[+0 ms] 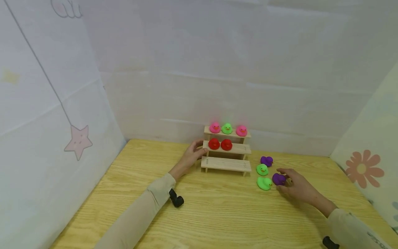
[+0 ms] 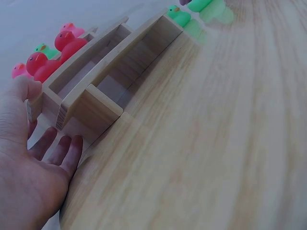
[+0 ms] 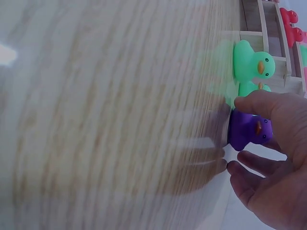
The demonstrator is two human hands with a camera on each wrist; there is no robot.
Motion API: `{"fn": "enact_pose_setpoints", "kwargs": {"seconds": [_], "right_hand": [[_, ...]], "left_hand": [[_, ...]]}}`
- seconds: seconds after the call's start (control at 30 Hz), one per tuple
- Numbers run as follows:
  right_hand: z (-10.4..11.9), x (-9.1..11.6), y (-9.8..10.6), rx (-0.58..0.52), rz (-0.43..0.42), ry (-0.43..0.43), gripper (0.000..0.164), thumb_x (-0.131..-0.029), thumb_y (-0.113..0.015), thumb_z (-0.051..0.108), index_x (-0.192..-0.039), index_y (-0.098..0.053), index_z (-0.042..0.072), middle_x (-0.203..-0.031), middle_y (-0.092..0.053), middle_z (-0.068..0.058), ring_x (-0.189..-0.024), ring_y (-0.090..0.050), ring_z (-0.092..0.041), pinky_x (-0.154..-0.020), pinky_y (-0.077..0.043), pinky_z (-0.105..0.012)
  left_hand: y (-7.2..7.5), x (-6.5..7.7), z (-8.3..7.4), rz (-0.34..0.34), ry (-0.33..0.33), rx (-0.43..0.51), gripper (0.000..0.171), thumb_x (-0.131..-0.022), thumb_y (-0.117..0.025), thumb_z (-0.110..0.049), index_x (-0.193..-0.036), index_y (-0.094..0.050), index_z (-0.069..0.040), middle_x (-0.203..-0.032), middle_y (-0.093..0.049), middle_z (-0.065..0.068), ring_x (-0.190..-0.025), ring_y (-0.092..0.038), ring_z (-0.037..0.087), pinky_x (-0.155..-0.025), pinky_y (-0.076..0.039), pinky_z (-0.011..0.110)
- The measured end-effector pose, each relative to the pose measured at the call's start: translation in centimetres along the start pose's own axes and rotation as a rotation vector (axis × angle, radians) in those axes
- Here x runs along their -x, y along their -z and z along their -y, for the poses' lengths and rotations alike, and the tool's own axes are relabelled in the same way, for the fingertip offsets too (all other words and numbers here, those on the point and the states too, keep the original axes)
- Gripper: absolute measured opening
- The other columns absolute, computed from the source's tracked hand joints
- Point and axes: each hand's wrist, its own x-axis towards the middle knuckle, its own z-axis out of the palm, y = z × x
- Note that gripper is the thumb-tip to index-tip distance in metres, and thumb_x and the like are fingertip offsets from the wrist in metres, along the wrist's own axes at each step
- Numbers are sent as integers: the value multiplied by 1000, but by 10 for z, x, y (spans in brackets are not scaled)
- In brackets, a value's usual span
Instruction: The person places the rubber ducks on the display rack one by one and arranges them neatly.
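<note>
A three-tiered wooden stand [image 1: 225, 164] stands near the back wall. My left hand [image 1: 191, 155] grips its left end at the middle tier, thumb on top and fingers curled below, as the left wrist view shows. On the right, my right hand [image 1: 296, 186] reaches round a purple rubber duck [image 1: 278, 179], thumb and fingers spread on either side of it; firm contact cannot be made out. Beside that duck sit a green duck [image 1: 264, 183], a second green duck [image 1: 262, 169] and another purple duck [image 1: 266, 161].
On the top tier are a pink duck [image 1: 215, 128], a green duck [image 1: 227, 128] and another pink duck [image 1: 241, 130]. Two red ducks [image 1: 214, 144] occupy the middle tier's left part. White cloth walls [image 1: 199, 86] bound the wooden table [image 1: 217, 214] at the back and sides.
</note>
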Motion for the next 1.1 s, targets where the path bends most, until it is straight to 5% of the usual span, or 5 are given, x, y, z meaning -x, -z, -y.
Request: {"fn": "enact_pose_setpoints", "kwargs": {"seconds": [0.5, 1.1], "right_hand": [[0, -1, -1, -18, 1, -7, 52, -91, -76, 6, -136, -55, -10, -130, -57, -31, -113, -60, -46, -89, -52, -59], [6, 0, 2, 2, -16, -34, 52, -92, -78, 12, -135, -57, -9, -126, -60, -28, -103, -64, -35, -81, -56, -49]], "left_hand": [[-1, 3, -5, 10, 20, 6, 62, -99, -70, -31, -152, -42, -14, -149, -45, 9, -133, -49, 27, -105, -46, 45], [0, 2, -4, 11, 13, -3, 59, -100, -70, -31, -151, -44, -16, -149, -46, 7, -132, -51, 25, -105, -46, 44]]}}
